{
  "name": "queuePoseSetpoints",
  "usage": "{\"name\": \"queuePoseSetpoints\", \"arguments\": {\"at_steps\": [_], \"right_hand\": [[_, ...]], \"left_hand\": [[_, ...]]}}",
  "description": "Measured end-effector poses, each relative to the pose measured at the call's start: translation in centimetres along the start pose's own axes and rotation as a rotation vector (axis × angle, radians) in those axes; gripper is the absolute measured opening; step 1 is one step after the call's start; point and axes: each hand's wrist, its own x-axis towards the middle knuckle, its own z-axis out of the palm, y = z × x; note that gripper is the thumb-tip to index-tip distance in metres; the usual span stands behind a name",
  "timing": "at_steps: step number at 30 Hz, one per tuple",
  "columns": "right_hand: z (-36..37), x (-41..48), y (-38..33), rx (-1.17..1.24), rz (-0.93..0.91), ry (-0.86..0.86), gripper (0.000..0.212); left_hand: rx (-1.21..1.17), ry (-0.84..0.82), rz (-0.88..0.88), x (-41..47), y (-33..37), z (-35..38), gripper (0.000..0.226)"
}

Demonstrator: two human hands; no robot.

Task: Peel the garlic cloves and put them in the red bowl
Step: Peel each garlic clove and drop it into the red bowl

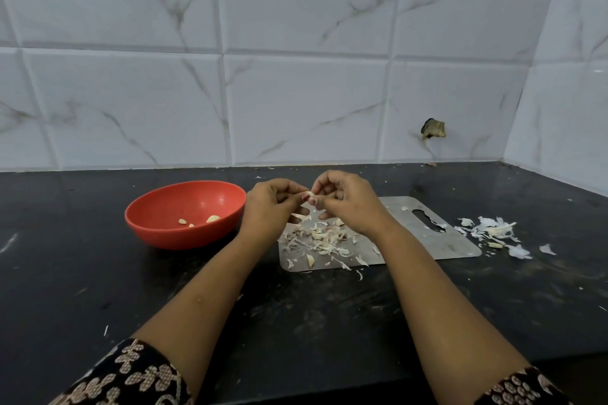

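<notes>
Mid-peel at a black stone bench [296,322]: pinching one small pale garlic clove [311,197] between the curled fingertips of the left hand [271,207] and the right hand [347,202], both closed round it and carrying nothing else, in the air just above the left end of a flat grey steel cutting board [411,240]. Too small to tell how much papery skin remains on it.

Done so far, judging by the round red plastic bowl [171,237] standing on the bench just left of the board: three pale peeled pieces [213,218] lying on its floor, one larger and two small. Left to do: finishing this clove, dropping it in the bowl, then any others waiting. Looks like a job under way and not yet at its end. No sure count of unpeeled cloves possible amid the litter.

Counted otherwise: two hands, one clove held, one bowl, one board, two heaps of white shed skins. One loose heap [324,237] on the board's left half under the hands, a second heap [493,230] on the bench just beyond the board's handle end. One broken hole [433,129] in the marbled white wall tiles behind.
</notes>
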Motion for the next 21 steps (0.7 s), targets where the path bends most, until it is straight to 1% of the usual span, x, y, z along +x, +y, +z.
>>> {"name": "queuePoseSetpoints", "arguments": {"at_steps": [3,6,16,21], "right_hand": [[0.03,-0.09,-0.03,-0.005,0.032,-0.036,0.012],[0.11,-0.09,0.00,-0.027,0.028,-0.041,0.013],[0.04,-0.28,-0.15,0.008,0.021,-0.058,0.017],[-0.02,-0.20,-0.47,-0.014,0.005,-0.038,0.015]], "left_hand": [[-0.062,-0.075,-0.044,0.21,-0.07,-0.30,0.016],[-0.091,-0.100,-0.046,0.29,-0.14,-0.40,0.016],[-0.158,-0.111,-0.043,0.13,-0.02,-0.56,0.014],[-0.225,-0.045,-0.059,-0.02,0.01,-0.28,0.004]]}}
